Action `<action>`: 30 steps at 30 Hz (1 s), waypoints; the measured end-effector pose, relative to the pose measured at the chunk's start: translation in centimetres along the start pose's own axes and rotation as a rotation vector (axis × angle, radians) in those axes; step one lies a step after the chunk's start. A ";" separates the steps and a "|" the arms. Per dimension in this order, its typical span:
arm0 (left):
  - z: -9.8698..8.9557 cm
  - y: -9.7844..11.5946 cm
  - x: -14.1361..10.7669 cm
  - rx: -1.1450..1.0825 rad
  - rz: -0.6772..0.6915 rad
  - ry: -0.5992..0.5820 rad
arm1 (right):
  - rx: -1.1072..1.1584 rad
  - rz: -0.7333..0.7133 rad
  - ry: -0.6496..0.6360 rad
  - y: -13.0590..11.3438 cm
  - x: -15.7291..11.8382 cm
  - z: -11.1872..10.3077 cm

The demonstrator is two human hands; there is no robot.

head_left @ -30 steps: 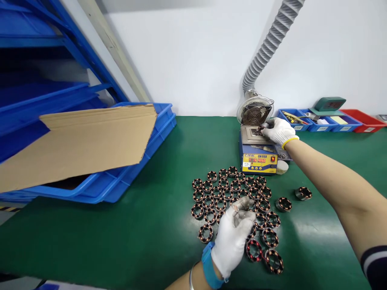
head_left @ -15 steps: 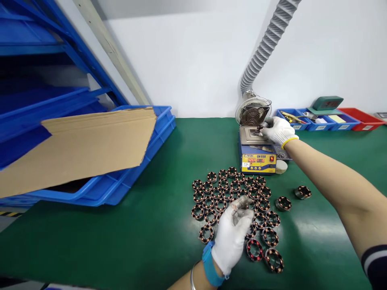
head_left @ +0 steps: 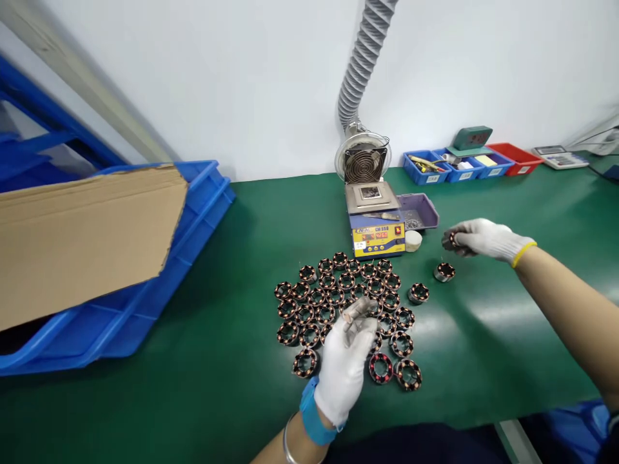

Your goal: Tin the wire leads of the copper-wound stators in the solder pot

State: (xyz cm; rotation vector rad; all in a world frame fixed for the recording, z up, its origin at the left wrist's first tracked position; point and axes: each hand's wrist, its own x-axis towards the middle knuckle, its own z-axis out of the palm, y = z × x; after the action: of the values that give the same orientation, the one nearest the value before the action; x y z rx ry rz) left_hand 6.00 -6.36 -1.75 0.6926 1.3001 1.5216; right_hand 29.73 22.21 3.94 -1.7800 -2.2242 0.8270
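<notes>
My right hand [head_left: 483,238], in a white glove with dark fingertips, pinches a small copper-wound ring [head_left: 453,239] above the green table. Just below it stands another wound ring [head_left: 444,271], with a second one [head_left: 418,293] to its left. My left hand [head_left: 344,361], also gloved, is palm up over a cluster of wound rings [head_left: 316,296], its fingers curled together; whether something small is between them I cannot make out. At the cluster's front edge lies a ring with red parts [head_left: 381,368]. Behind the cluster sits a blue and yellow heating unit [head_left: 378,235] with a metal top plate.
A fan and grey hose [head_left: 362,64] rise behind the unit. Beside it are a purple tray [head_left: 425,211] and a round white pad [head_left: 412,241]. Blue bins [head_left: 425,174] and a red bin [head_left: 515,161] line the wall. Cardboard [head_left: 87,238] covers a blue crate [head_left: 193,258] at left.
My right hand has moved away from the heating unit's plate to the right, carrying a ring. My left hand stays over the cluster. The view has turned to the right.
</notes>
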 end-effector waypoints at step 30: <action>0.6 0.6 -0.5 0.064 -0.046 -0.253 | -0.045 -0.988 0.159 -3.2 -15.6 9.3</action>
State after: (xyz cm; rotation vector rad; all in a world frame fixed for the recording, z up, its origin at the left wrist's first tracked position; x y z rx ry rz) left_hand 6.54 -6.59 -0.94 0.8617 1.1681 1.3127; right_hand 26.89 4.26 1.02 -0.5262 -2.5499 0.3824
